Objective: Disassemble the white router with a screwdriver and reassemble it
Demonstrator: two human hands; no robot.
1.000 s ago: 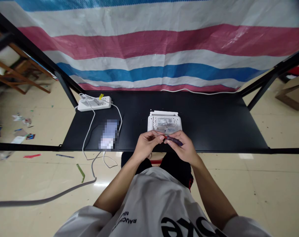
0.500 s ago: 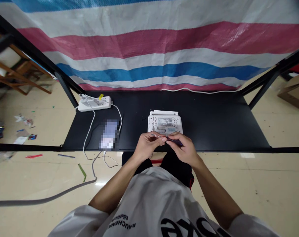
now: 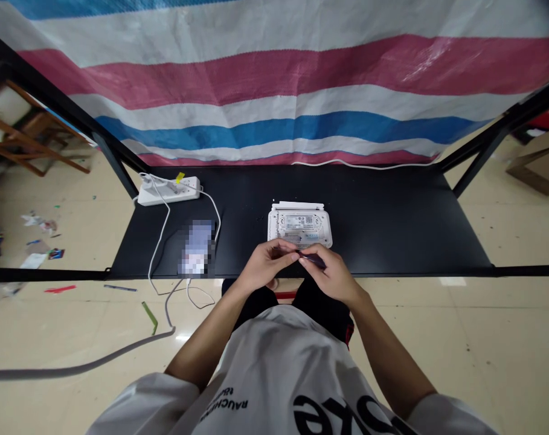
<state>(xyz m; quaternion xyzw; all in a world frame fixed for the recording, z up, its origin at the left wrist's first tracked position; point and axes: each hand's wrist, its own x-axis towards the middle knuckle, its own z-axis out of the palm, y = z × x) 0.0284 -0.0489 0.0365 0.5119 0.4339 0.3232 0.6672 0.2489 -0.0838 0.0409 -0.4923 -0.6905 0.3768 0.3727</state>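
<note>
My left hand [image 3: 267, 264] and right hand [image 3: 333, 275] pinch a little screwdriver [image 3: 314, 260] to keep it steady by the white router [image 3: 300, 228].

on the white cotton t-shirt [image 3: 278, 362], upside-down small black print begins "rauch", above large cut-off black letters; the pale label [image 3: 299, 222] on the white plastic router [image 3: 283, 231] is too small to read.

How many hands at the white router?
2. The left hand and right hand are both at the near edge of the router, meeting around a small screwdriver. Neither is hidden.
</note>
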